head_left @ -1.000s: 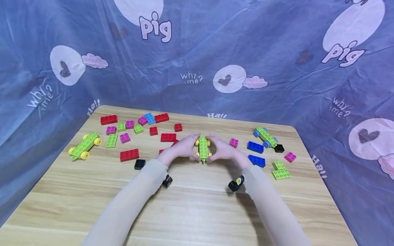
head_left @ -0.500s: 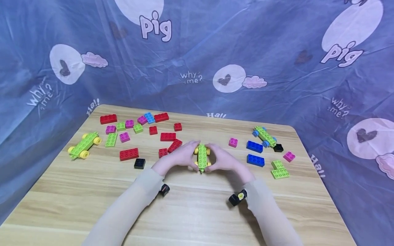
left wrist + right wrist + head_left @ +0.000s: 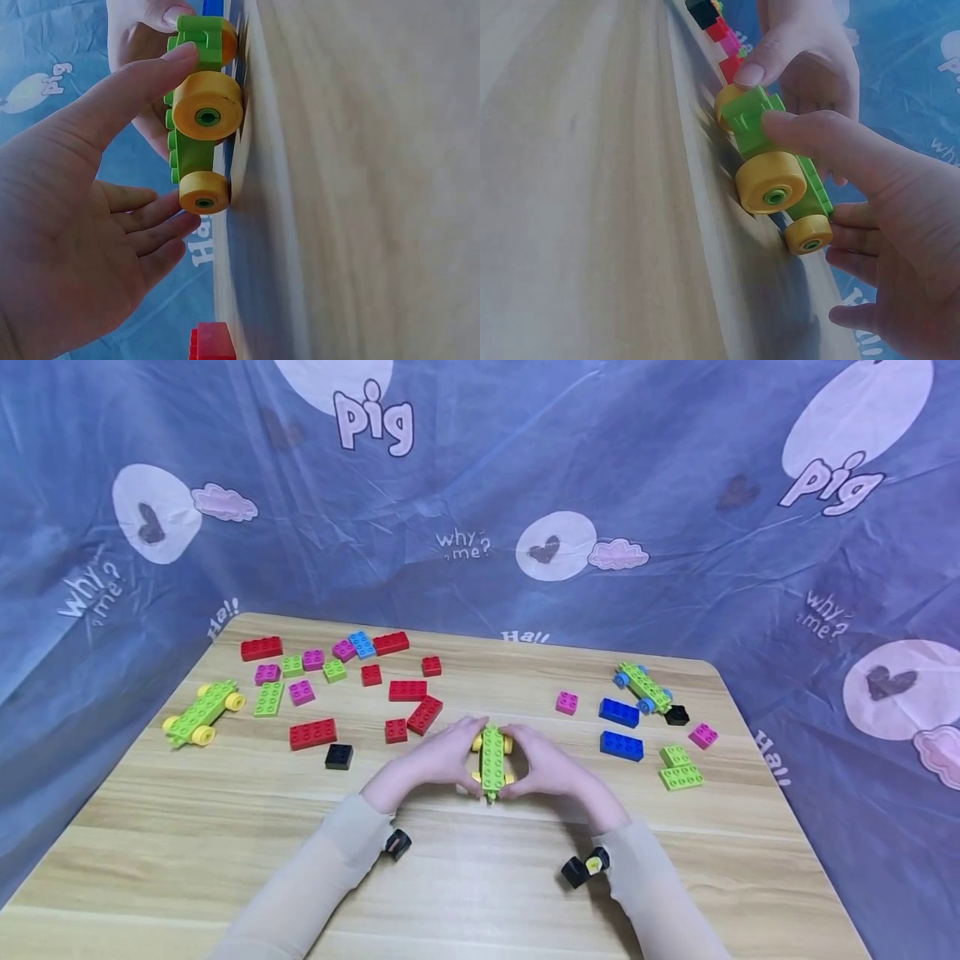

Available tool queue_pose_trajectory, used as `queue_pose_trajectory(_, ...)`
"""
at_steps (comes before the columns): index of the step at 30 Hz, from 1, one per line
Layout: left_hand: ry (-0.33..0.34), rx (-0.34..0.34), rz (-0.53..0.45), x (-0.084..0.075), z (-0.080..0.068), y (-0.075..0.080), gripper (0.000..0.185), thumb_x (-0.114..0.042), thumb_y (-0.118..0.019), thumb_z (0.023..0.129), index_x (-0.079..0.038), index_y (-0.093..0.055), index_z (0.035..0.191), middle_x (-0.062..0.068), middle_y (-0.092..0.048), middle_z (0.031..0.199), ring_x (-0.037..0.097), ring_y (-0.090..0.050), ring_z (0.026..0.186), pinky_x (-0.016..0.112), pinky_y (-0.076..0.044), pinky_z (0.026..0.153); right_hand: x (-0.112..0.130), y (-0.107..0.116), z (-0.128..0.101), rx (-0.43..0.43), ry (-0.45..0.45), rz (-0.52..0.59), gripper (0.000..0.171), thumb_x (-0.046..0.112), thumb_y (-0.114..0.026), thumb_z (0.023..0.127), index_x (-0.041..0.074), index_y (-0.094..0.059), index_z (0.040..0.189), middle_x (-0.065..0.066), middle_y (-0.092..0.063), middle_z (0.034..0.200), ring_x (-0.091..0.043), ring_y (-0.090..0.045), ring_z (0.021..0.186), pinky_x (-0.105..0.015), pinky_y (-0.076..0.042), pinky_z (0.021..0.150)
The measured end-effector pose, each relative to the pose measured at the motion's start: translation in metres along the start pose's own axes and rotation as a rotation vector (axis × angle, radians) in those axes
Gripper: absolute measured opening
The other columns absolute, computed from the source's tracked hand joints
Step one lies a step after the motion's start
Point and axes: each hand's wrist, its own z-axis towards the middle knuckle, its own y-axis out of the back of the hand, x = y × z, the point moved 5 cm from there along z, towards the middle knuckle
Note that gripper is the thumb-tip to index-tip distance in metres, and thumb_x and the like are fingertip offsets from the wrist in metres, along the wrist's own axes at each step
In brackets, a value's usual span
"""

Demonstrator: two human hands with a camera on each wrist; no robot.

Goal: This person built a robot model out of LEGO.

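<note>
A lime-green toy car base (image 3: 492,762) with studs on top and yellow wheels points away from me near the middle of the table. My left hand (image 3: 444,755) holds its left side, the thumb at the near end and the fingertips at the far end. Mirroring that, my right hand (image 3: 552,768) grips the right side. In the left wrist view the left thumb (image 3: 154,79) lies on the near end, just above a yellow wheel (image 3: 208,106). The right wrist view shows the right fingertips by the far wheel (image 3: 808,235), close over the wood.
Beyond my left arm lie several red bricks (image 3: 312,734), pink and green bricks, a black brick (image 3: 339,757) and another yellow-wheeled base (image 3: 203,713). To the right are blue bricks (image 3: 621,746), green bricks (image 3: 681,777) and a blue-wheeled base (image 3: 642,687). A printed blue curtain (image 3: 465,485) hangs behind.
Both hands have drawn the yellow-wheeled car base toward me across the table, keeping hold of it. The red bricks beside my left hand have come into fuller view.
</note>
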Motion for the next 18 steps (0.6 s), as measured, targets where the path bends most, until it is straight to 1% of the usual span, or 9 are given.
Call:
queue_pose_trajectory(5,-0.020,0.004,-0.017,-0.004,-0.002,-0.004,0.117,-0.030,-0.093,0.062,0.003,-0.025,0.152,0.017,-0.040,0.150,0.030,-0.044,0.136,0.042,-0.036,0.115,0.001,0.000,-0.008,-0.005,0.000,0.000,0.100,0.032,-0.088,0.064,-0.002,-0.039,0.144,-0.021,-0.045,0.146,-0.037,-0.043,0.136,-0.051,-0.033,0.115)
queue_pose_trajectory(14,-0.029,0.008,0.019,-0.009,-0.008,-0.006,0.118,-0.034,-0.093,0.060,0.002,-0.028,0.151,0.017,-0.041,0.150,0.030,-0.044,0.135,0.043,-0.037,0.114,0.005,-0.004,-0.015,-0.007,0.003,-0.022,0.101,0.036,-0.089,0.064,-0.001,-0.040,0.144,-0.019,-0.048,0.144,-0.034,-0.047,0.134,-0.050,-0.036,0.113)
queue_pose_trajectory(18,-0.043,0.009,0.019,-0.011,-0.010,-0.005,0.116,-0.034,-0.094,0.060,0.004,-0.031,0.150,0.017,-0.043,0.147,0.030,-0.046,0.134,0.042,-0.037,0.114,0.005,-0.005,-0.018,-0.013,-0.009,-0.019,0.101,0.036,-0.089,0.063,0.000,-0.040,0.144,-0.018,-0.048,0.144,-0.034,-0.047,0.134,-0.050,-0.036,0.113)
